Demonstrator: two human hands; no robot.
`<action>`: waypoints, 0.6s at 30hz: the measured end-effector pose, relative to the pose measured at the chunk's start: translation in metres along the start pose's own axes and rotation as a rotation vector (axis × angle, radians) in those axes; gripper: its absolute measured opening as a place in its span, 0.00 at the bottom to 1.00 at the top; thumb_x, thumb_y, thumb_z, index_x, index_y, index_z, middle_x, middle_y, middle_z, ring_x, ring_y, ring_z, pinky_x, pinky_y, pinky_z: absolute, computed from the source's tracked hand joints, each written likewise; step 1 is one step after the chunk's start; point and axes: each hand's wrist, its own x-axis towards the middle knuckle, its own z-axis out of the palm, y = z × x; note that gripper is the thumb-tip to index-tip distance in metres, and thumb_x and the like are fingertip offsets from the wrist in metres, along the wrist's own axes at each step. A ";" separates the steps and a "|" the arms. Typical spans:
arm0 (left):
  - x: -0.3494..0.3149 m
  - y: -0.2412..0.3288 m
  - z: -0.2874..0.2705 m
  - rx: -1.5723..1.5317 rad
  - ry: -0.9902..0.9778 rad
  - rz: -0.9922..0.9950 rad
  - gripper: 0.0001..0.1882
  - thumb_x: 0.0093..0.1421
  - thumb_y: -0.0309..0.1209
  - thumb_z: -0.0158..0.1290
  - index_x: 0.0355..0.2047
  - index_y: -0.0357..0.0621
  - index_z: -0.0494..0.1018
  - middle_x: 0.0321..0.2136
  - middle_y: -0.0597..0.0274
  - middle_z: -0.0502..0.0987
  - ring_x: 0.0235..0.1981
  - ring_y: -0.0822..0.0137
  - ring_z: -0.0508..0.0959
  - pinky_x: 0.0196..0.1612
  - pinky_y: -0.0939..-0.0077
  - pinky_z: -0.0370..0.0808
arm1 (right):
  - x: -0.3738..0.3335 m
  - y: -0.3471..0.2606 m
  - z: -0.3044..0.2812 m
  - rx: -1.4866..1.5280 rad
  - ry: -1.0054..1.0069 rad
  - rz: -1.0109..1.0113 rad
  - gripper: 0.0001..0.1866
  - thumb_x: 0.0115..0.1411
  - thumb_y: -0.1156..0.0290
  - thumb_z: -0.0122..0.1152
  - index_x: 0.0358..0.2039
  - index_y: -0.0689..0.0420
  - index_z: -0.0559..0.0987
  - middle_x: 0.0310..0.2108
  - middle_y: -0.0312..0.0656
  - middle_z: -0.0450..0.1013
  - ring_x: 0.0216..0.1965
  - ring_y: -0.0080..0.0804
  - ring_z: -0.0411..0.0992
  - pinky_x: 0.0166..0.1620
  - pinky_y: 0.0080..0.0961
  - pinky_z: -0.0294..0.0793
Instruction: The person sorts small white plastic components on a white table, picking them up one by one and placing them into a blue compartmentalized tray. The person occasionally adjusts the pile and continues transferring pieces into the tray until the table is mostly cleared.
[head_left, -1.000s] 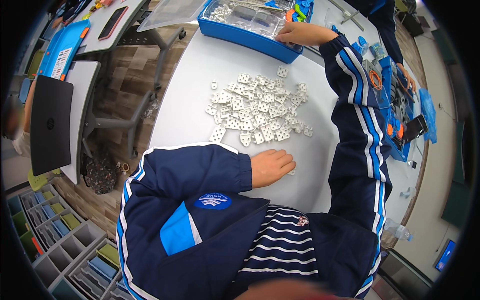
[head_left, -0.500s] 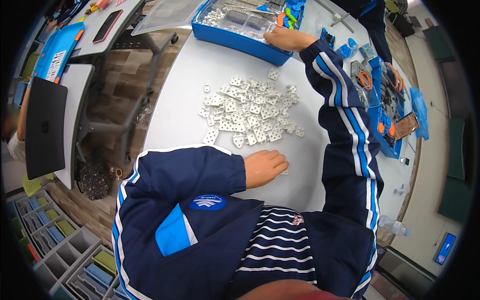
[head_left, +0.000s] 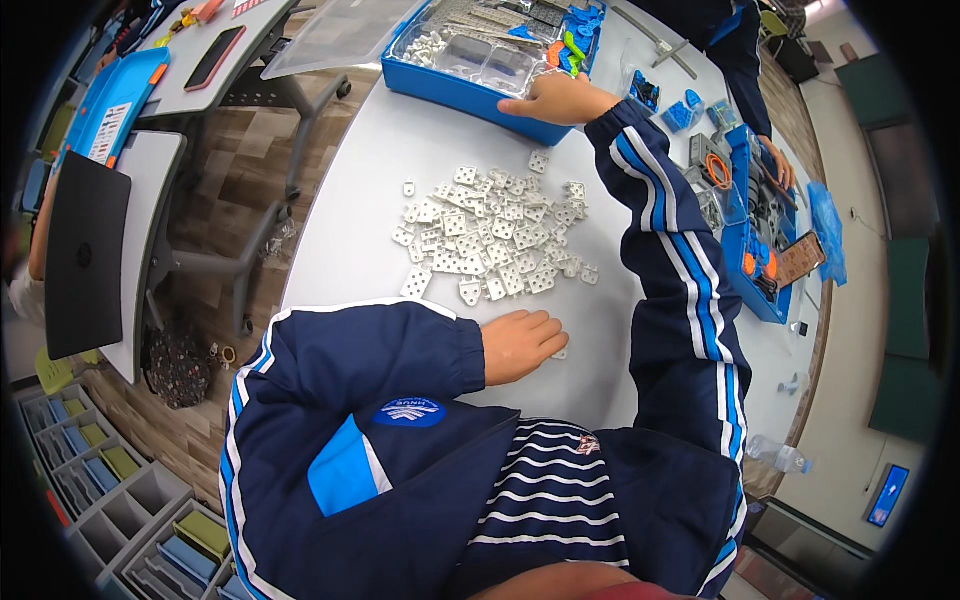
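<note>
Palm down on the white table, my left hand (head_left: 522,346) rests just below a loose pile of white plastic building pieces (head_left: 495,230) with round holes. Its fingers are loosely bent, and a small white piece (head_left: 560,353) peeks out at their tips. My right hand (head_left: 565,100) is at the near right rim of a blue parts box (head_left: 450,96). Its thumb sticks out apart from the fingers across the box's front wall; the fingertips are partly hidden, and I see nothing held. Inside the box are a clear divided tray (head_left: 490,62) and white, grey, blue, green and orange pieces.
On the right stands another blue box (head_left: 738,250) with motors, cables and orange parts; a co-worker's hand (head_left: 778,165) is beside it. A grey beam frame (head_left: 660,40), bags of blue parts (head_left: 684,112) and a bottle (head_left: 778,455) are nearby. A laptop (head_left: 90,255) occupies the left table.
My right hand has drawn back from the clear tray to the box's near rim, its thumb now spread out. My left hand stays on the table. The view has shifted slightly.
</note>
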 end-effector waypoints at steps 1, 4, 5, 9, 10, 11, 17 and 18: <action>0.000 0.000 0.000 0.006 0.000 0.003 0.23 0.50 0.24 0.57 0.49 0.38 0.72 0.37 0.60 0.71 0.38 0.60 0.74 0.39 0.68 0.74 | 0.001 0.004 0.000 -0.035 -0.006 -0.001 0.49 0.60 0.26 0.48 0.51 0.66 0.81 0.52 0.58 0.76 0.59 0.54 0.71 0.65 0.60 0.57; 0.001 0.000 -0.001 -0.006 0.007 0.004 0.23 0.50 0.24 0.57 0.48 0.38 0.72 0.37 0.59 0.71 0.38 0.60 0.74 0.39 0.68 0.74 | 0.001 0.020 -0.004 0.221 -0.038 -0.062 0.41 0.59 0.34 0.61 0.49 0.66 0.82 0.45 0.53 0.79 0.50 0.45 0.76 0.57 0.41 0.71; 0.001 0.000 -0.002 0.001 0.001 0.003 0.23 0.50 0.24 0.57 0.48 0.38 0.72 0.37 0.59 0.71 0.38 0.60 0.74 0.39 0.68 0.74 | -0.001 0.026 -0.004 0.256 -0.001 -0.086 0.39 0.59 0.36 0.62 0.49 0.65 0.82 0.43 0.51 0.80 0.48 0.43 0.77 0.54 0.36 0.72; 0.001 -0.001 -0.003 -0.016 -0.001 0.003 0.22 0.50 0.24 0.57 0.48 0.39 0.72 0.36 0.59 0.71 0.37 0.60 0.74 0.39 0.68 0.73 | -0.006 0.052 -0.006 0.544 0.178 -0.201 0.28 0.61 0.45 0.66 0.45 0.60 0.85 0.36 0.42 0.81 0.41 0.32 0.78 0.46 0.25 0.74; 0.001 -0.001 -0.002 -0.024 -0.002 0.005 0.22 0.49 0.24 0.57 0.48 0.39 0.72 0.36 0.60 0.71 0.37 0.60 0.74 0.39 0.68 0.73 | -0.007 0.058 -0.006 0.603 0.189 -0.187 0.27 0.61 0.46 0.67 0.45 0.59 0.86 0.36 0.41 0.81 0.41 0.30 0.78 0.45 0.25 0.74; 0.001 -0.001 -0.002 -0.020 0.003 0.003 0.22 0.49 0.24 0.57 0.48 0.39 0.72 0.36 0.60 0.71 0.37 0.60 0.74 0.39 0.68 0.73 | -0.008 0.063 -0.007 0.649 0.195 -0.149 0.25 0.61 0.47 0.67 0.44 0.59 0.86 0.35 0.40 0.81 0.40 0.29 0.77 0.44 0.24 0.74; 0.002 -0.001 -0.001 0.007 0.018 0.001 0.23 0.49 0.24 0.57 0.48 0.39 0.73 0.36 0.60 0.71 0.37 0.61 0.74 0.39 0.68 0.73 | -0.003 0.076 -0.003 0.557 0.430 -0.094 0.21 0.61 0.51 0.68 0.40 0.57 0.88 0.35 0.42 0.83 0.38 0.32 0.79 0.43 0.27 0.76; 0.002 -0.001 -0.001 0.007 0.018 0.000 0.23 0.49 0.24 0.57 0.48 0.39 0.73 0.36 0.60 0.71 0.37 0.61 0.74 0.39 0.68 0.73 | -0.002 0.076 0.000 0.503 0.495 -0.094 0.21 0.61 0.51 0.68 0.40 0.57 0.88 0.35 0.44 0.83 0.37 0.33 0.80 0.44 0.28 0.76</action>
